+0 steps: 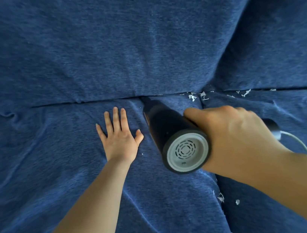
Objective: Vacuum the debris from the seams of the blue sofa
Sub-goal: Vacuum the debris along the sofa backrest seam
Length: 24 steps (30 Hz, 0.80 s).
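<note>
Blue sofa: fills the whole head view, backrest cushion above, two seat cushions below.

Horizontal seam: runs between backrest and seat cushions, left to right across the view.

Vertical seam: runs between the two seat cushions, right of centre, partly hidden under the right forearm.

Handheld vacuum: black body, tilted, narrow nozzle pushed into the horizontal seam near centre, grey vented rear cap facing the camera. White cord leaving the handle end toward the lower right.

Right hand: fingers wrapped round the handle on the right side of the vacuum, clamped on it.

Left hand: flat, fingers straight and slightly spread, palm pressed on the left seat cushion just left of the vacuum body, not touching it. Fabric creased around the palm.

Debris: white shreds lying along the horizontal seam to the right of the nozzle, from the cushion junction out to the right edge. More white shreds along the lower vertical seam and just beside it on the right seat cushion.
</note>
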Tool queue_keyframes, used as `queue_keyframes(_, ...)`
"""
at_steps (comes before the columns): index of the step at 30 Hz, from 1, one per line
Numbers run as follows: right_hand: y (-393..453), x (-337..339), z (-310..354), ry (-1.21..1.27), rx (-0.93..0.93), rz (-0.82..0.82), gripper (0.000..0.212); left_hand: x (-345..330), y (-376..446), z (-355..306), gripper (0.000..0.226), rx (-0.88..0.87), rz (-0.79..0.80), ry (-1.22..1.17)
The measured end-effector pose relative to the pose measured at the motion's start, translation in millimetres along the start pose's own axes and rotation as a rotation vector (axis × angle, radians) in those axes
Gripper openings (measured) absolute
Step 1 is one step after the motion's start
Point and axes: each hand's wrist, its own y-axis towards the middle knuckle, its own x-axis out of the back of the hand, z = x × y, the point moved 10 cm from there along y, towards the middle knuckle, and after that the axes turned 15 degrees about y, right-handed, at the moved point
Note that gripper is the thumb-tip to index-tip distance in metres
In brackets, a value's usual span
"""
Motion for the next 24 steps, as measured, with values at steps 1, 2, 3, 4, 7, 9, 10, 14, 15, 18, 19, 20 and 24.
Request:
queue_keyframes(1,2,-3,-1,0.001,-0.015,0.012,0.037,-1,0,0,0.081,0.001,0.003,0.007)
queue_keyframes(2,3,-7,-2,-0.004,-0.026,0.031,0.036,-2,0,0,0.082,0.001,0.007,0.015)
queue_keyframes(3,4,-10,-3,-0.02,-0.029,0.047,0.035,-3,0,0,0.083,0.001,0.011,0.019)
queue_keyframes(4,4,-12,-3,-0.039,-0.026,0.054,0.034,-2,0,1,0.083,0.001,0.013,0.017)
queue_keyframes(7,-3,-4,-1,-0.079,-0.009,0.023,0.036,-1,0,1,0.082,-0.003,0.008,0.013)
queue_keyframes(9,-5,4,-2,-0.052,-0.023,-0.015,0.036,-2,0,1,0.082,-0.001,0.011,0.008)
queue_keyframes(10,-5,5,-3,-0.04,-0.044,-0.014,0.035,-3,1,1,0.081,0.003,0.01,0.005)
queue_keyframes(14,0,-6,-7,-0.037,-0.066,0.033,0.034,-3,1,0,0.081,0.015,0.002,-0.01)
queue_keyframes(15,-1,-6,-7,-0.058,-0.059,0.034,0.035,-3,0,-1,0.081,0.027,0.002,-0.026)
queue_keyframes(18,-11,2,-7,-0.115,-0.058,0.018,0.036,-2,-5,-5,0.074,0.088,-0.014,-0.067)
queue_keyframes(19,-14,8,-9,-0.118,-0.067,-0.005,0.036,-3,-7,-6,0.071,0.107,-0.03,-0.08)
queue_keyframes(20,-16,14,-11,-0.115,-0.082,-0.032,0.036,-3,-9,-7,0.069,0.121,-0.049,-0.094)
queue_keyframes(24,-15,9,-24,-0.09,-0.128,0.017,0.031,-3,-12,-8,0.066,0.147,-0.103,-0.111)
